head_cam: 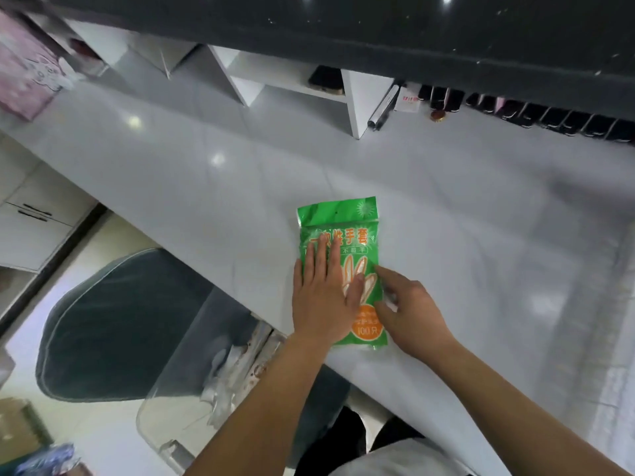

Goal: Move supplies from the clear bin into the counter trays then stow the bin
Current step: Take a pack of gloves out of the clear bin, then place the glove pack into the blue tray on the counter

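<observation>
Green packet: packet of disposable gloves [340, 242], lying flat on the white counter [446, 207] under both hands, its printed top end pointing away from the person.
Left hand: left hand [324, 297] lies palm down on the packet's left half, fingers straight and close together, pressing it flat against the counter.
Right hand: right hand [410, 314] sits at the packet's right edge, forefinger stretched out with its tip touching the edge; the other fingers are loosely bent; whether they pinch the plastic I cannot tell.
Clear bin: clear bin [206, 365] sits below and to the left of the left forearm, off the counter's near edge, with pale crumpled wrappers inside.
Dark chair: a dark rounded seat [113, 324] lies left of the bin, partly seen through the bin's wall.
Beyond the fingertips: white shelf dividers [357, 104] stand at the far side of the counter, under a black ledge [378, 32].
Far right of the hands: a row of dark small bottles [536, 115] lines the counter's back edge.
Far left: a pink box [24, 73], blurred.
</observation>
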Demonstrator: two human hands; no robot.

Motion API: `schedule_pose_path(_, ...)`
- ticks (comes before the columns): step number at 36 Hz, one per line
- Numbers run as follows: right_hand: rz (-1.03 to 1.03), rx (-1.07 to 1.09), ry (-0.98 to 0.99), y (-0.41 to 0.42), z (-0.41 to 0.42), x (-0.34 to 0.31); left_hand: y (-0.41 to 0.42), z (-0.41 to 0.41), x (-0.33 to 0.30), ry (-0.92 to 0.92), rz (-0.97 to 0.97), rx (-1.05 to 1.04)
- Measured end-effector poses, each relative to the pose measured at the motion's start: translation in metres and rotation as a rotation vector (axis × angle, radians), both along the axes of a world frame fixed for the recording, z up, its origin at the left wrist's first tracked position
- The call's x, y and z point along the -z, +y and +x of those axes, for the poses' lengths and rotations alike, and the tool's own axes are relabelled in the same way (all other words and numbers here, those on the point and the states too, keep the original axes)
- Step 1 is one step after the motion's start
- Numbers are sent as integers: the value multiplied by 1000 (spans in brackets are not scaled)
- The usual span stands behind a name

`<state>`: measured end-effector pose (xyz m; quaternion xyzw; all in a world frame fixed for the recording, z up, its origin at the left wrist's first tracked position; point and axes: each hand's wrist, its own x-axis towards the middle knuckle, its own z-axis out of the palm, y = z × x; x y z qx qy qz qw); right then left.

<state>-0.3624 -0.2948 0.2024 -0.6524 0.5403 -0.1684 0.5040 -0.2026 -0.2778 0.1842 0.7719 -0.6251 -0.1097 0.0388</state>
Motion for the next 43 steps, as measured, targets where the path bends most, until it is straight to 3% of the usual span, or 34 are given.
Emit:
schedule_pose_path(10, 31, 24, 9, -8, 1, 0, -5, 7, 3, 121, 27, 3)
schedule_pose_path(13, 113, 66, -23, -10, 0, -3, -9, 16, -11, 382, 9, -77)
schedule_pose_path(16, 246, 200, -192, -11, -1, -9, -2, 31, -26, 623, -98, -321)
schedule_pose_path(20, 367, 277, -255, -2, -1, -16, 15, 49, -36, 954, 80, -589)
schedule_pose_path(26, 489, 362, -296, 30, 3, -27, 25, 79, -42, 1090, 365, -523)
schedule_pose_path(31, 552, 434, -354, 71, -9, -34, 55, 77, -43, 1446, 403, -520)
schedule_pose_path(36, 495, 536, -359, 121, -26, -43, 93, 68, -38, 1698, 491, -483)
schedule_pose_path(43, 241, 696, -408, 188, -67, -83, 109, 33, -38, 1846, 609, -161)
